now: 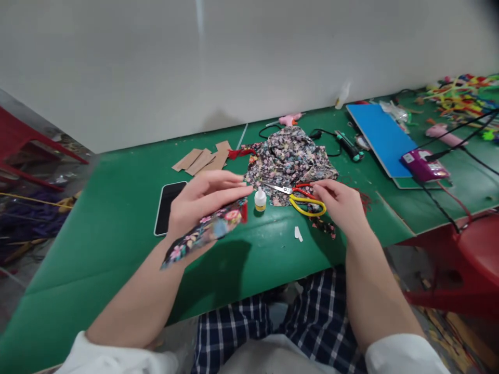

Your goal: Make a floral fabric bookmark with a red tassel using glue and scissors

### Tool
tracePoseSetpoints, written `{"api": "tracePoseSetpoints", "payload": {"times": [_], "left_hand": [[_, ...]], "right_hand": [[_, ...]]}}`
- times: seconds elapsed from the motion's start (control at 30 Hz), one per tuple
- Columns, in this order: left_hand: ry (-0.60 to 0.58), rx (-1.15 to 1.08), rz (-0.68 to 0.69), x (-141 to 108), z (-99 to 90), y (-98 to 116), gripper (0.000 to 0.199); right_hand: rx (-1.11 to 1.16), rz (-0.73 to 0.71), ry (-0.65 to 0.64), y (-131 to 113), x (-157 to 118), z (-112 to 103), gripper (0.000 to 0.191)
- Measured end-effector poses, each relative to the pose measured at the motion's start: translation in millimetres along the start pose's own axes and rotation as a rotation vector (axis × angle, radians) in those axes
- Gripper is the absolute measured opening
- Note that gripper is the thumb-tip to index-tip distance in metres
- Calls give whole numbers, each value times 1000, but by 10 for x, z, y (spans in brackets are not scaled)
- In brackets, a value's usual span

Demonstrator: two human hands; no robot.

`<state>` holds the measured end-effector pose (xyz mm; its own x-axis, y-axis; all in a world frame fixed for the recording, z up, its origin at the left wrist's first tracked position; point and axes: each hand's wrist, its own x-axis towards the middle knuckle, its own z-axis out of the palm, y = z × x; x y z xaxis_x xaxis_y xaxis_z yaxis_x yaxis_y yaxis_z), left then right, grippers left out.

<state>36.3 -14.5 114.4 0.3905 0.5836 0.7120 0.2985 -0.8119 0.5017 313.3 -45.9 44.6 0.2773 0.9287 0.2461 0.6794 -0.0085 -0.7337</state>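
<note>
Black floral strip [208, 229] seems red at one end.

A dark floral strip [206, 231], partly blurred, with pink blossoms and a red end, hangs beneath the left hand [205, 197], slanting back toward that wrist. The scissors [289, 190], one handle red and one yellow, have the red one at the right hand's [341, 203] fingertips; their silver blades point away leftward.

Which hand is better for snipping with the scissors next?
Probably the right hand: it's at the handles of the scissors, while the left hand is busy holding the flowery strip.
</note>
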Motion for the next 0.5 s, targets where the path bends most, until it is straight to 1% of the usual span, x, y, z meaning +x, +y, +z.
{"api": "tracePoseSetpoints", "payload": {"times": [0.03, 0.1, 0.2, 0.27, 0.33, 0.4, 0.5], "left_hand": [[-11, -28, -52, 1, 2, -29, 29], [-20, -65, -161, 11, 7, -80, 22], [26, -135, -365, 41, 39, -138, 16], [83, -288, -492, 66, 81, -164, 24], [110, -480, -625, 87, 122, -180, 36], [100, -637, -750, 101, 146, -185, 40], [67, -803, -879, 106, 141, -171, 31]], "right_hand": [[-126, -21, -31, 80, 33, -11, 23], [-305, -42, -105, 200, 80, 15, 23], [-446, -81, -249, 291, 108, 127, 29], [-505, -110, -315, 318, 111, 201, 37], [-563, -116, -330, 336, 116, 248, 43], [-618, -109, -336, 345, 132, 267, 39], [-668, -82, -392, 326, 174, 266, 28]]}}
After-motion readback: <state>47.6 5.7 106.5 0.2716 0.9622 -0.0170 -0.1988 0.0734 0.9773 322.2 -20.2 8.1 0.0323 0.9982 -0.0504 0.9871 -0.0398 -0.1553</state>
